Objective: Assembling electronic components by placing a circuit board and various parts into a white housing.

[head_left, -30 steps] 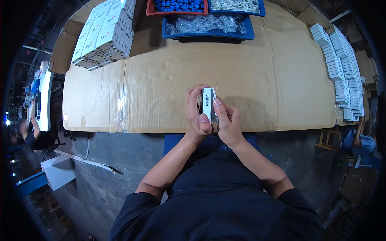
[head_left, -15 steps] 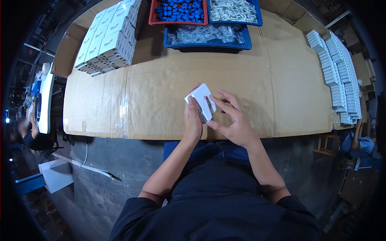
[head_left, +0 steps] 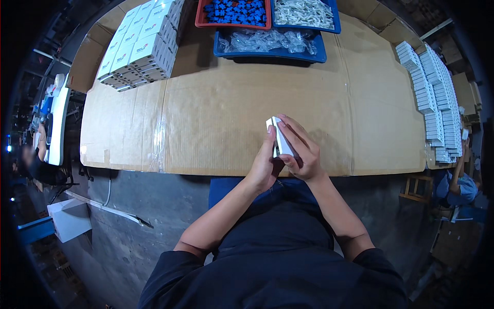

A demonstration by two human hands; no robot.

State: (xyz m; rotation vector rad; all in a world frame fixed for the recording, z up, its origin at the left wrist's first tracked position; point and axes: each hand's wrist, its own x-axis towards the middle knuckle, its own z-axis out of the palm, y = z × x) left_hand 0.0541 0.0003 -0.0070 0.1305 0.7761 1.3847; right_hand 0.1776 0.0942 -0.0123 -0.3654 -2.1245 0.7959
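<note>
A small white box (head_left: 279, 137) is held over the near edge of the cardboard-covered table (head_left: 221, 113), gripped between both hands. My left hand (head_left: 264, 166) cups it from the left and below, thumb up along its side. My right hand (head_left: 302, 149) wraps over its top and right side, fingers curled on it. The box stands tilted, its narrow end pointing away from me.
Stacked white boxes (head_left: 140, 45) sit at the far left. A red bin of blue parts (head_left: 234, 12), a blue bin of white parts (head_left: 303, 11) and a blue tray of clear bags (head_left: 268, 42) lie at the back. Rows of flat white cartons (head_left: 432, 98) line the right edge.
The box was turned in my hands, from upright to flat with a flap out, and now stands on edge again. Both hands drew closer around it.
</note>
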